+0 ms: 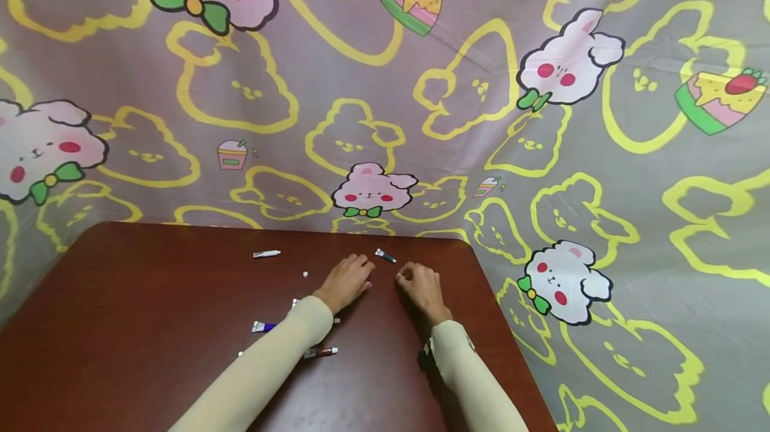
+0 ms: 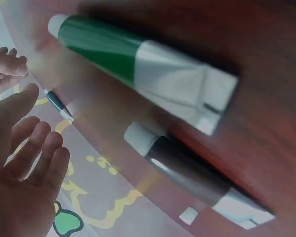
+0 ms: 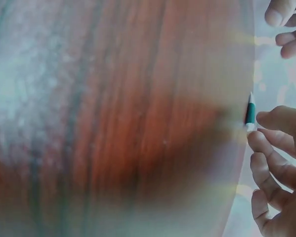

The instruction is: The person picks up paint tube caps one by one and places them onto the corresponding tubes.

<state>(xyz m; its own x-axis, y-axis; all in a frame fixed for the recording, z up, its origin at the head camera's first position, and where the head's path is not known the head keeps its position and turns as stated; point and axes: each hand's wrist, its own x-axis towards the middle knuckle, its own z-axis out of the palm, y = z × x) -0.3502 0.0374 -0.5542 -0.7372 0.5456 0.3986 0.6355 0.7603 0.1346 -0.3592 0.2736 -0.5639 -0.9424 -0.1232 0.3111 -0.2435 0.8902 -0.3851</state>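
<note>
My left hand (image 1: 347, 281) reaches over the table with its fingers loosely bent and nothing visible in them. My right hand (image 1: 423, 290) hovers at the far right, thumb and forefinger drawn close together. A small pale spot shows at those fingertips; whether it is a thing they pinch, I cannot tell. Between the hands and slightly beyond lies a dark teal paint tube (image 1: 386, 256), also behind the fingers in the right wrist view. Below the left wrist, a green paint tube (image 2: 101, 49) and a brown paint tube (image 2: 187, 170) lie with white caps on.
A white paint tube (image 1: 267, 254) lies at the back left, with a loose white cap (image 1: 305, 274) nearer the left hand. A blue paint tube (image 1: 265, 327) is partly under the left sleeve. Patterned cloth (image 1: 277, 171) hangs behind the brown table (image 1: 138, 305).
</note>
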